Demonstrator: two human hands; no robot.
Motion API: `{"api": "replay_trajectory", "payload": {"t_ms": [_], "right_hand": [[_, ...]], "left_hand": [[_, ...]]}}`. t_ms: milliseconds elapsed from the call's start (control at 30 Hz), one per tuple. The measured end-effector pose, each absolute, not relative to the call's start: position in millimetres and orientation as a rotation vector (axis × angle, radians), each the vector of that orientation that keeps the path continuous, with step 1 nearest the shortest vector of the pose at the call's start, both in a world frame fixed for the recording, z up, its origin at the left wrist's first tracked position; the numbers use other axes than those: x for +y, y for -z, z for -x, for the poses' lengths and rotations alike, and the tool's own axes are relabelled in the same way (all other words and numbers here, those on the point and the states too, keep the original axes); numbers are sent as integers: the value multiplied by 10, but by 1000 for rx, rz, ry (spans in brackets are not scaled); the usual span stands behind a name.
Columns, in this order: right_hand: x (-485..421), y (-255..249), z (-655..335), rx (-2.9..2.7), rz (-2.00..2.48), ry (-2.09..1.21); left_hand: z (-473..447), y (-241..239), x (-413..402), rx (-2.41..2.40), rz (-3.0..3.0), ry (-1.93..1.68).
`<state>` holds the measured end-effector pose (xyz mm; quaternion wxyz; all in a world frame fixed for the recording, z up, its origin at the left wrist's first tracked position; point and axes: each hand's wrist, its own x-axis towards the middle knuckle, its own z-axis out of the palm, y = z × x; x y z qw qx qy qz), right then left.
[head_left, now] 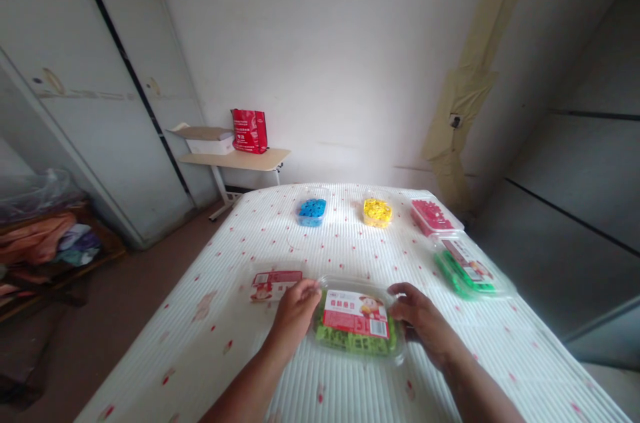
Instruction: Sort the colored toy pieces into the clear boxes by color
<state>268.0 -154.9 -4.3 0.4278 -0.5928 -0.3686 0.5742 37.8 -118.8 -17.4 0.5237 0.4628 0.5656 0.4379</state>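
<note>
Holding the lime tub [356,316] by both ends: it sits between the two hands, directly in front of the person, label up. Long axis runs left to right across the body, right end angled slightly nearer. Neither hand is nearer; each is on its own end.

Left hand [299,300]: nearly closed, thumb and fingers pinching the upper left corner of the rim. Right hand [421,314]: fingers curled round the right rim, part closed, gripping that end; fingertips partly hidden. Whether the base touches the cloth, can't tell.

Just left of the left hand, clear pack [274,286] with red label; contents can't be told. Right of the right hand and farther off, green tub [467,266], with pink tub [434,215] just behind it. Far edge: blue tub [313,210], yellow tub [377,211], well apart.

Surface: ribbed white cloth [210,353] with red specks.

Room: side table [263,160] at back left bearing a red bag [250,131] and white box [213,143]; wardrobe [125,150] left, clothes [40,236] low left, pale wall [325,63] behind, taped socket [455,120] right.
</note>
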Motion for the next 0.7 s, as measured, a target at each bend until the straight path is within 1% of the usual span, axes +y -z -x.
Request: {"api": "replay_trajectory", "payload": {"t_ms": [367,600,700], "right_hand": [[-1457,198,-2751,-848,1432,-1525],[-1370,169,-2723,-806,1525,-1574],[-1351,139,-2712,-851,1579,-1544]], "left_hand": [[-295,242,-1190,1153,-921,-967],[-275,194,-1177,1068,-889,-915],[-281,185,-1194,1074,-895,-926]]}}
